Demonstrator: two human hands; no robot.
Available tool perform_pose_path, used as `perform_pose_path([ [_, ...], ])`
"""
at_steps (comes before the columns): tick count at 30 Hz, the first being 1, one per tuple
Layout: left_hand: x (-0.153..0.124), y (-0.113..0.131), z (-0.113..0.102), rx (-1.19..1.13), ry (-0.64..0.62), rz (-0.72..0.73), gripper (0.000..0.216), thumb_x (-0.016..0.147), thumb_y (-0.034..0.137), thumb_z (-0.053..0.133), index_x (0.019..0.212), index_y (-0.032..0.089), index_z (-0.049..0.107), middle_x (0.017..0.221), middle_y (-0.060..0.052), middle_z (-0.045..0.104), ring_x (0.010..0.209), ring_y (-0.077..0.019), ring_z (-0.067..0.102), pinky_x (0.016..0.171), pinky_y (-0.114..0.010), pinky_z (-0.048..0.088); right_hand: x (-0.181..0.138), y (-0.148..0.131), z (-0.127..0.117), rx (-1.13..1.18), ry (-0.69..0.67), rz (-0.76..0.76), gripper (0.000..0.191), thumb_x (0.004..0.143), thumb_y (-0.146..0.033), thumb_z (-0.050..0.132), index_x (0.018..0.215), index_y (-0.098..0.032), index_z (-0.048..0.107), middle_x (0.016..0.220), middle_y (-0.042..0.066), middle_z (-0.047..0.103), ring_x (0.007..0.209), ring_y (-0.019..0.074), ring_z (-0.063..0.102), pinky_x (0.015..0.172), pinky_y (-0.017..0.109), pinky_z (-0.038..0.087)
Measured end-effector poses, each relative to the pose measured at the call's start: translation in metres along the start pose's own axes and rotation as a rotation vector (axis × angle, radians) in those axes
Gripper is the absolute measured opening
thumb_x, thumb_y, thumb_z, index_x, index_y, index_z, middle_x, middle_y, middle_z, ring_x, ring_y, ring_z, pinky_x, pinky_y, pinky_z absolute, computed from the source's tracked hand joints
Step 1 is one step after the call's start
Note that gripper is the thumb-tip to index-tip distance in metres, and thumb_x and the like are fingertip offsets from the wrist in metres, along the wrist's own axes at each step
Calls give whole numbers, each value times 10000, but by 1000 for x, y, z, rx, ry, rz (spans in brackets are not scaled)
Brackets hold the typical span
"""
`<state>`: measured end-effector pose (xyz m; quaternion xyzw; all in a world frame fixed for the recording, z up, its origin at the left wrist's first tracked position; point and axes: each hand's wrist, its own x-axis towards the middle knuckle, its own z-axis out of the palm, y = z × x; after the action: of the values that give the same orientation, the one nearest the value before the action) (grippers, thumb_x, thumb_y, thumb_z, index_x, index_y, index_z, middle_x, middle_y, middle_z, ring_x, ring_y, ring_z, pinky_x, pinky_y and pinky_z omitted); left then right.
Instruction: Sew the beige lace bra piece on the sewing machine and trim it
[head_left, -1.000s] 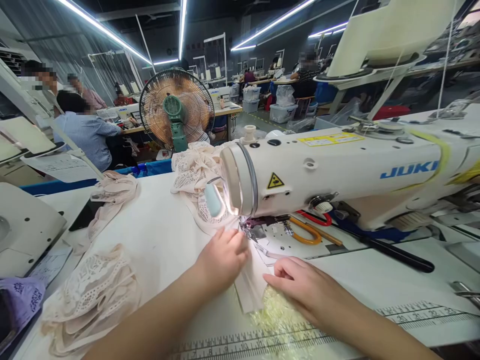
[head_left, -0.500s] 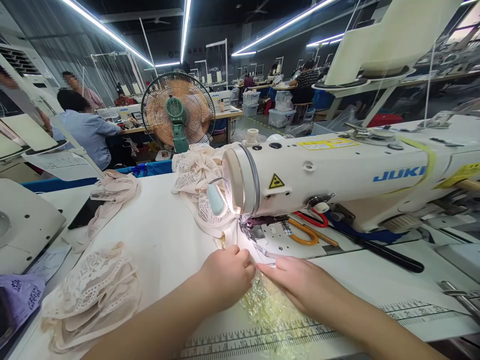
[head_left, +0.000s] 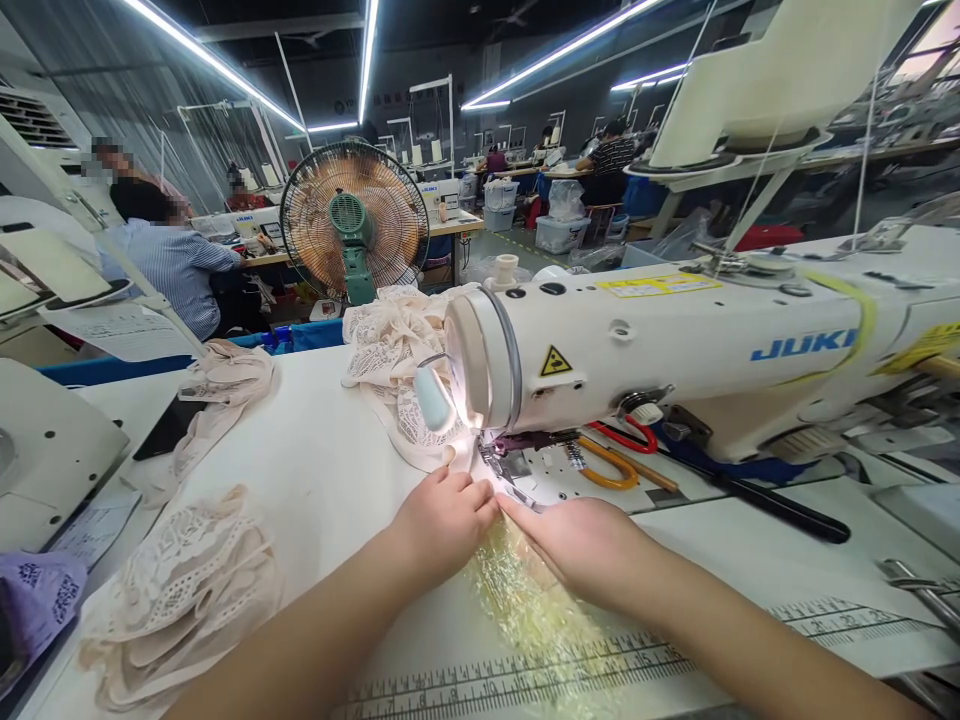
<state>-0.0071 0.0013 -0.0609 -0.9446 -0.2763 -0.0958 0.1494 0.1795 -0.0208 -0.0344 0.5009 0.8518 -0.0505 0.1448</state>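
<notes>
In the middle of the frame, a person's left hand (head_left: 444,520) lies at the near edge of a pale lace cloth (head_left: 397,340), just below the head of a white sewing machine (head_left: 675,335). Its fingers are curled down over the work; whether they pinch the cloth or only press on it cannot be made out. The right hand (head_left: 596,545) comes in from the lower right, fingers close together and reaching toward the left hand's fingertips; what, if anything, lies in its grip is hidden. Shiny yellowish film (head_left: 525,590) lies under and beside it, reaching down over the ruler markings (head_left: 450,690) at the bottom of the frame.

The lace cloth spreads from beside the machine's head up toward a large fan (head_left: 352,235). A second lace pile (head_left: 187,590) sits on the white table (head_left: 330,510) at lower left. An orange handle (head_left: 616,468) lies under the machine's arm. At upper left, a co-worker in a striped shirt (head_left: 180,275) sits.
</notes>
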Motion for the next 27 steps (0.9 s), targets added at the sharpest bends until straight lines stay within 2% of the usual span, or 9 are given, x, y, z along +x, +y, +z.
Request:
perform_pose_path([
  [6,2,-6,-2,13,-118,-30,281,892,122,358,1034,131,600,1129,-67,615,913,-208,585,730,-349,493,10,-12,-10,-26,-119,85,866,625,-101,557,1420,-218,234,559,22,553,520,199,541,427,236,288],
  [12,4,-9,3,49,-200,-86,327,917,185,350,1170,136,550,1243,-76,553,1038,-241,547,860,-422,461,20,-23,-11,-20,-127,118,1006,523,-48,631,1426,-134,195,597,51,604,557,249,593,441,277,355],
  [16,5,-9,4,49,-241,-141,347,913,206,372,1218,122,516,1283,-91,521,1100,-254,518,908,-450,433,15,-25,-9,22,-121,140,947,576,-22,576,1430,-151,189,656,73,643,598,263,615,425,281,321],
  [18,5,-10,4,46,-246,-175,351,906,199,388,1227,121,505,1286,-94,518,1138,-258,496,925,-468,418,11,-24,-1,29,-59,126,888,595,-4,540,1418,-160,245,685,78,653,599,245,613,411,269,282],
  [21,5,-13,4,52,-223,-208,351,907,196,386,1233,128,497,1284,-96,520,1194,-260,452,966,-507,374,5,-22,20,19,115,106,754,638,-21,521,1363,-174,379,698,69,646,596,202,596,422,262,246],
  [24,4,-14,6,71,-183,-218,342,909,213,378,1216,144,513,1295,-101,507,1229,-258,414,1003,-524,330,2,-20,41,-1,319,90,563,737,-84,495,1292,-180,479,661,47,617,610,178,577,474,270,271],
  [27,4,-12,6,121,-96,-251,297,894,220,407,1132,165,575,1306,-124,486,1231,-265,406,1028,-502,305,1,-19,49,21,414,88,459,794,-140,472,1248,-186,520,660,33,610,605,167,565,500,276,282],
])
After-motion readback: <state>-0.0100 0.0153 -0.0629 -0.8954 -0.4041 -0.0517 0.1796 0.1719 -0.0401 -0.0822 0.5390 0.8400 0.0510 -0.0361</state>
